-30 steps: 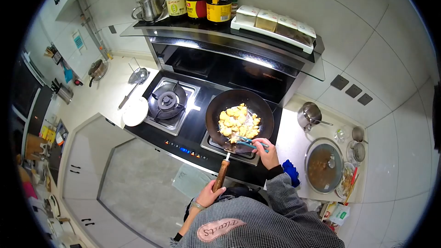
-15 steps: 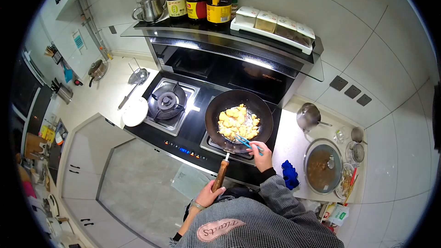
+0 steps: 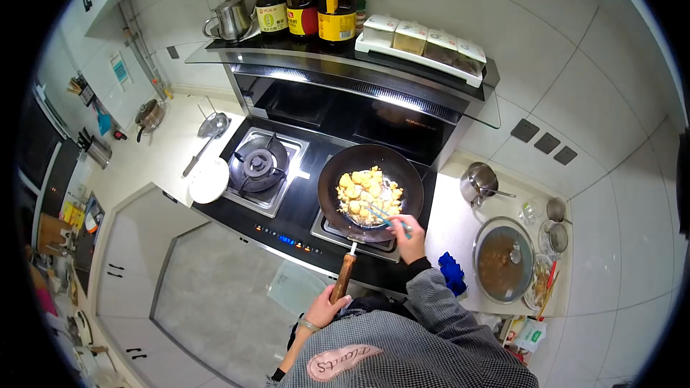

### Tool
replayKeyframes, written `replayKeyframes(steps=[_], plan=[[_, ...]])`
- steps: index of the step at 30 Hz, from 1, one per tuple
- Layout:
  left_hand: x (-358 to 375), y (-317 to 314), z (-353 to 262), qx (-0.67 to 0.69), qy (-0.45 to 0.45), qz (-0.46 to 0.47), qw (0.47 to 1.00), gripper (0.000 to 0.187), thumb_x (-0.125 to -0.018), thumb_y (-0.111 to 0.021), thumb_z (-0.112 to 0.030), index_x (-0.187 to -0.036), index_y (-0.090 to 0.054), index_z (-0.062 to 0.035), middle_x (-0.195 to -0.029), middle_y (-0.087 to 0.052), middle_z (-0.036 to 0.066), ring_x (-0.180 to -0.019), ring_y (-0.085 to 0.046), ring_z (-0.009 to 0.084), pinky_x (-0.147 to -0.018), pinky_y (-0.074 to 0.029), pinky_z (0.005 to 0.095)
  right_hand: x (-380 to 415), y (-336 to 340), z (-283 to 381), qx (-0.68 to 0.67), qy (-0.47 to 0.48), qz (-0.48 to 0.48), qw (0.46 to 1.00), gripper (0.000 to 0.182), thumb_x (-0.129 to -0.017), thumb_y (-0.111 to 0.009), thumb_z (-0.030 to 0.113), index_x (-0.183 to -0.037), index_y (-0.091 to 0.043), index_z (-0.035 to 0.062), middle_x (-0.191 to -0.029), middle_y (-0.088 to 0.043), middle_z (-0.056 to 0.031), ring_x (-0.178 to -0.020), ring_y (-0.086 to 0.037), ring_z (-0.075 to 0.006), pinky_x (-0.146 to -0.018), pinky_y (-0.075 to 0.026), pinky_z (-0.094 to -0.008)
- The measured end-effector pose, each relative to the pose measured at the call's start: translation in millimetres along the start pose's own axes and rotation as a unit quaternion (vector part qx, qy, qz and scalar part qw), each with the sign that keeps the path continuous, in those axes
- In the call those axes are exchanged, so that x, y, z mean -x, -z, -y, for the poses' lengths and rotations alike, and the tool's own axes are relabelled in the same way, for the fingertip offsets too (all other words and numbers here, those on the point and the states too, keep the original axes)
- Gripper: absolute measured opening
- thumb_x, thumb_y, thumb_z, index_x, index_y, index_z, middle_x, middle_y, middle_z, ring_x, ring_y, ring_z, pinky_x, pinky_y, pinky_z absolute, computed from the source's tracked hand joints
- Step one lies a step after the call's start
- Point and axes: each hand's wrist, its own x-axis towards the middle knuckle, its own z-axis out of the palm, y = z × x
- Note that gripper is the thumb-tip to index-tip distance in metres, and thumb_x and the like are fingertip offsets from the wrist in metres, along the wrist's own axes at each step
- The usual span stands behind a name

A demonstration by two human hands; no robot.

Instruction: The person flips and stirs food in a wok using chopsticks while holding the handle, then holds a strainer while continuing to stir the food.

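A dark wok [image 3: 332,194] rests on the right burner, with yellow chunks that look like scrambled egg [image 3: 366,190] spread over its bottom. My left hand [image 3: 325,307] is closed round the wok's wooden handle [image 3: 344,276]. In my right hand [image 3: 410,237] are blue chopsticks [image 3: 389,220], pinched near their upper ends. Their tips reach into the egg near the front of the wok and are partly lost among the pieces.
Left of the wok is a bare burner [image 3: 259,164], then a white plate [image 3: 210,181]. A blue cloth [image 3: 451,273], a lidded pan [image 3: 504,259] and a small steel pot [image 3: 479,181] stand on the right counter. Sauce bottles [image 3: 338,7] and a seasoning rack [image 3: 420,47] line the shelf above.
My right hand and the chopsticks have shifted slightly within the wok, and the egg pieces lie more broken up and spread. My left hand stays on the handle. The camera view has shifted slightly.
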Motion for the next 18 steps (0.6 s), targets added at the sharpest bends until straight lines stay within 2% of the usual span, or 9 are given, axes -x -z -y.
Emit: replayKeyframes(steps=[2, 5, 6, 8, 9, 12, 16, 18], plan=[[1, -1, -2, -0.003, -0.006, -0.007, 1.000, 0.055, -0.086, -0.069, -0.040, -0.121, -0.054, 0.0001, -0.102, -0.066, 0.018, -0.096, -0.064, 0.0279, -0.087, -0.048, 0.0350, -8, 18, 3, -0.012, -0.011, -0.087, 0.996, 0.014, -0.096, -0.055, 0.008, -0.101, -0.066, 0.0004, -0.093, -0.064, -0.0117, -0.077, -0.069, -0.0193, -0.066, -0.053, -0.0290], [4, 1, -10, -0.003, -0.009, -0.006, 1.000, 0.055, -0.086, -0.070, -0.039, -0.121, -0.055, 0.0003, -0.101, -0.066, 0.018, -0.095, -0.064, 0.0272, -0.086, -0.048, 0.0347, -21, 37, -10, 0.146, 0.039, -0.149, 0.977, 0.014, -0.096, -0.055, 0.008, -0.101, -0.065, -0.0004, -0.096, -0.064, -0.0116, -0.077, -0.068, -0.0199, -0.068, -0.054, -0.0299], [3, 0, -10, -0.005, -0.013, -0.006, 1.000, 0.055, -0.086, -0.070, -0.039, -0.121, -0.055, 0.0005, -0.101, -0.066, 0.018, -0.095, -0.064, 0.0268, -0.085, -0.048, 0.0347, -22, 37, -13, 0.146, 0.040, -0.150, 0.977, 0.014, -0.096, -0.055, 0.008, -0.101, -0.065, -0.0004, -0.096, -0.064, -0.0116, -0.077, -0.068, -0.0199, -0.068, -0.054, -0.0299], [2, 1, -11, -0.008, -0.019, -0.006, 1.000, 0.055, -0.086, -0.070, -0.039, -0.121, -0.055, 0.0006, -0.101, -0.066, 0.017, -0.095, -0.064, 0.0264, -0.085, -0.049, 0.0347, -22, 31, -15, 0.092, 0.056, -0.078, 0.991, 0.014, -0.096, -0.055, 0.007, -0.101, -0.066, -0.0006, -0.097, -0.064, -0.0116, -0.077, -0.068, -0.0191, -0.068, -0.054, -0.0293], [2, 2, -11, -0.009, -0.019, -0.004, 1.000, 0.055, -0.086, -0.070, -0.039, -0.121, -0.055, 0.0006, -0.100, -0.066, 0.017, -0.094, -0.063, 0.0261, -0.084, -0.049, 0.0348, -20, 29, -12, 0.048, 0.027, -0.082, 0.995, 0.015, -0.096, -0.056, 0.007, -0.102, -0.067, -0.0004, -0.098, -0.064, -0.0113, -0.077, -0.068, -0.0184, -0.069, -0.054, -0.0287], [3, 1, -9, -0.009, -0.014, 0.001, 1.000, 0.055, -0.087, -0.070, -0.039, -0.121, -0.055, 0.0006, -0.100, -0.066, 0.016, -0.094, -0.063, 0.0260, -0.084, -0.049, 0.0347, -21, 27, -12, 0.029, 0.011, -0.116, 0.993, 0.015, -0.096, -0.056, 0.008, -0.102, -0.067, -0.0004, -0.097, -0.064, -0.0106, -0.078, -0.069, -0.0179, -0.069, -0.054, -0.0282], [1, 1, -3, -0.002, 0.004, 0.009, 1.000, 0.056, -0.087, -0.069, -0.041, -0.122, -0.055, 0.0001, -0.100, -0.066, 0.017, -0.094, -0.063, 0.0265, -0.085, -0.049, 0.0347, -21, 17, -23, 0.009, -0.004, -0.077, 0.997, 0.016, -0.097, -0.055, 0.007, -0.103, -0.066, -0.0010, -0.098, -0.063, -0.0105, -0.080, -0.069, -0.0183, -0.070, -0.055, -0.0284], [0, 1, -4, -0.006, -0.001, 0.009, 1.000, 0.056, -0.087, -0.069, -0.041, -0.122, -0.055, -0.0003, -0.100, -0.066, 0.017, -0.094, -0.063, 0.0264, -0.085, -0.049, 0.0348, -28, 12, -40, 0.050, 0.058, -0.052, 0.996, 0.018, -0.097, -0.055, 0.010, -0.106, -0.066, 0.0000, -0.105, -0.062, -0.0089, -0.081, -0.068, -0.0161, -0.071, -0.053, -0.0266]])
